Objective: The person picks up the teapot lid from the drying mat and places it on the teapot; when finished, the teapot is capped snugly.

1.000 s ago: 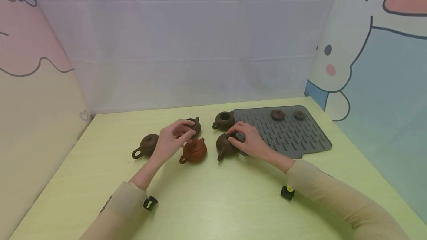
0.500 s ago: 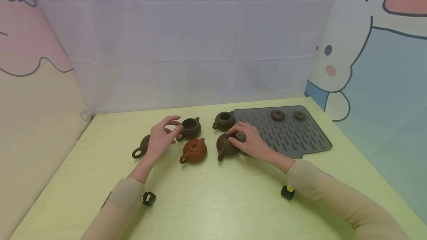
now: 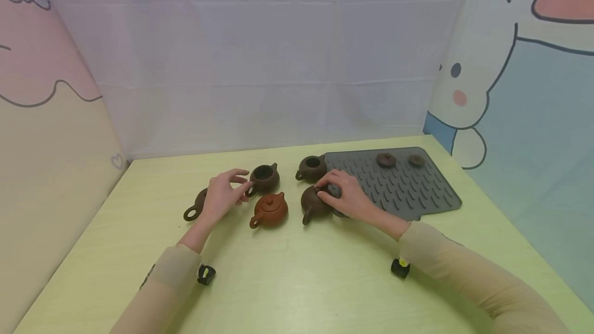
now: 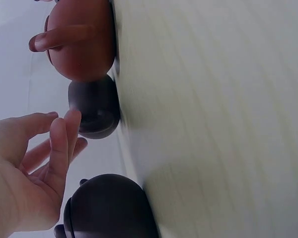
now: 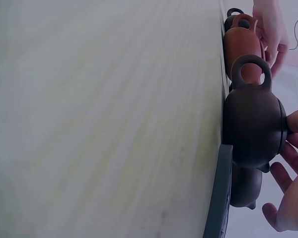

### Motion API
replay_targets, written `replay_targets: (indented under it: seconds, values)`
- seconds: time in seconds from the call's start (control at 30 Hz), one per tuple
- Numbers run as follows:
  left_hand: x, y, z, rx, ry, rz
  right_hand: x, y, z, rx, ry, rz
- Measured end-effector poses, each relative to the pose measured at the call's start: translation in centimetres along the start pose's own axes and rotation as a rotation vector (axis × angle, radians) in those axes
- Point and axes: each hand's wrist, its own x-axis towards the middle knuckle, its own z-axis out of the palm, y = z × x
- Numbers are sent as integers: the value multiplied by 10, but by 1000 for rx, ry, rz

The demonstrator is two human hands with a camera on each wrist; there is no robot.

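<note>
My right hand (image 3: 345, 195) pinches the knob of the lid (image 5: 283, 119) seated on a dark brown teapot (image 3: 313, 203) at the left edge of the mat. Further left, my left hand (image 3: 220, 197) hovers with relaxed fingers, its fingertips right at the handle of a lidless dark teapot (image 3: 266, 180). In the left wrist view, the fingers overlap that teapot's edge without wrapping it. Between the hands sits a reddish-brown lidded teapot (image 3: 270, 211). Another dark teapot (image 3: 197, 208) is partly hidden behind my left hand.
A grey ridged mat (image 3: 394, 185) lies at the back right of the pale table (image 3: 297, 282). On it rest two small dark lids, one lid (image 3: 386, 160) left of the other lid (image 3: 416, 161). A second lidless teapot (image 3: 308, 171) stands at the mat's left corner.
My left hand has drawn back left from above the lidless and reddish-brown teapots, uncovering both, and then dipped slightly. The right hand stays on the lid.
</note>
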Motion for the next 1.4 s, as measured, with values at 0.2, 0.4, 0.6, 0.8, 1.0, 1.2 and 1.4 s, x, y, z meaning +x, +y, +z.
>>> replay_targets:
  seconds: [0.2,0.4,0.6,0.8,1.0,1.2,1.4]
  values:
    - [-1,-2,-2,49,-46,-35,0,0,0,-1,8,-17]
    - [-1,-1,-2,79,-82,-44,-1,0,0,0,11,-20]
    - [-1,-2,0,103,-99,-31,-1,0,0,-9,17,-22]
    - [0,-3,1,103,-100,-40,0,0,0,-8,18,-22]
    - [0,-2,0,115,-106,-34,0,-1,-1,-4,11,-12]
    - [0,-2,0,125,-116,-35,1,-1,-3,-12,-3,2]
    - [0,-1,-1,133,-115,-32,1,-2,-7,-22,-35,19]
